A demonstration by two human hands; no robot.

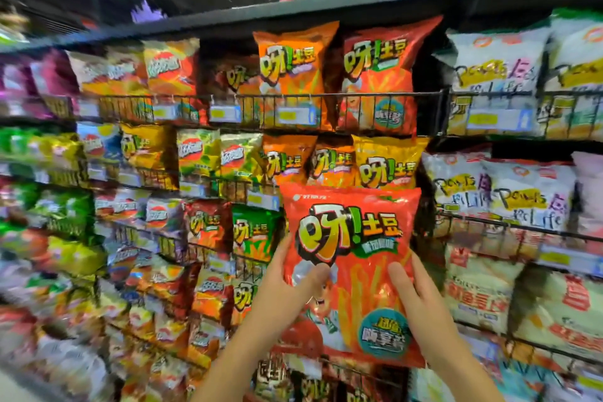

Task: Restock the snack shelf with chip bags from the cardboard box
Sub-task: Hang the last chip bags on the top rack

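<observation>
Both of my hands are clamped on one red chip bag [352, 258]: my left hand [287, 284] grips its left edge with the thumb pressed flat on the front and the fingers hidden behind, and my right hand [421, 290] grips the right edge the same way, thumb on the front, fingers out of sight behind the foil. I hold the bag upright with its printed face toward me, raised in front of the snack shelf [326, 8], and its top edge covers the bottoms of the bags in the second row, just below a yellow bag [388, 166] and two orange ones beside it. Whether the back of my bag touches the shelf or hangs just off it, I cannot tell. Up in the top row a matching red bag [378, 75], with the same teal round badge low on its front, stands behind a black wire rail [359, 95], and an orange bag [293, 75] stands just to its left. Left of my bag, in the third row, a green bag [253, 232] stands upright. White bags [496, 75] with scribbled lettering fill the bay on the right, on several rows. Yellow-and-blue price tags [225, 113] hang on the rails. Far left, the rows of bags are blurred, and I can make out only their colours.
</observation>
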